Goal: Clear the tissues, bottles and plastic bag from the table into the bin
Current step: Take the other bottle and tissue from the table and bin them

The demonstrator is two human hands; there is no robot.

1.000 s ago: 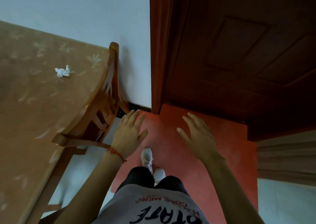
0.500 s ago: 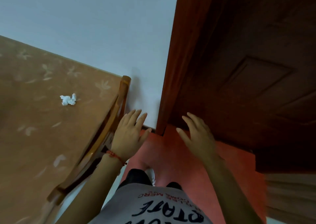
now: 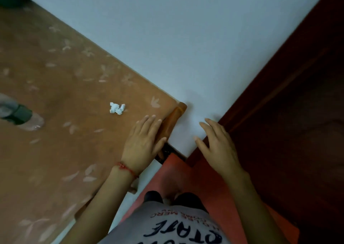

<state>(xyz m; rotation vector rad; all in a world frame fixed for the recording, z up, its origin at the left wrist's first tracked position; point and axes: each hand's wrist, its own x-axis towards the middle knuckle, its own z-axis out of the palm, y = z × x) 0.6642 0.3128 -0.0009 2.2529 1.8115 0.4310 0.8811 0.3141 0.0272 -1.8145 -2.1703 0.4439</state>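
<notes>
A crumpled white tissue (image 3: 117, 108) is seen lying on the brown flowered table (image 3: 55, 98), near the corner by the wall. Just beside it, the left hand (image 3: 144, 141) is held flat over the table's edge, fingers straight and together, nothing gripped; a red string (image 3: 126, 167) is worn at the wrist. The right hand (image 3: 216, 145) is spread loosely in the air in front of the dark red door (image 3: 288, 113), empty as well. At the far left, a lying bottle (image 3: 20, 115) with a dark green label is glimpsed, blurred. A chair top (image 3: 174, 118) is tucked against the table's corner.
</notes>
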